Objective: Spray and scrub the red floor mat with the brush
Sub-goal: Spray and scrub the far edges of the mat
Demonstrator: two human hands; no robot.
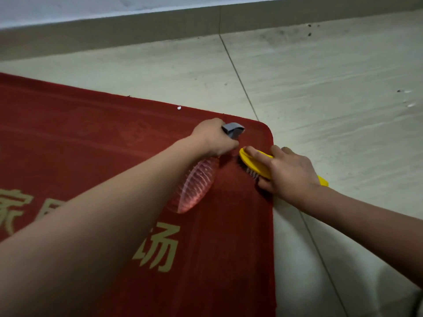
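Note:
The red floor mat [96,138] with gold characters lies flat on the pale floor, its rounded far-right corner near the middle of the head view. My left hand [214,139] grips a clear ribbed spray bottle [194,186] by its neck, the grey nozzle [233,130] pointing at the mat's corner. My right hand [289,170] holds a yellow scrub brush [253,162], bristles down on the mat near its right edge, just right of the bottle. The brush's handle end pokes out behind my wrist.
Pale tiled floor [332,110] with dark grout lines surrounds the mat on the right and far side. A grey skirting board [137,30] runs along the wall at the top. Small dark specks lie on the floor at the far right.

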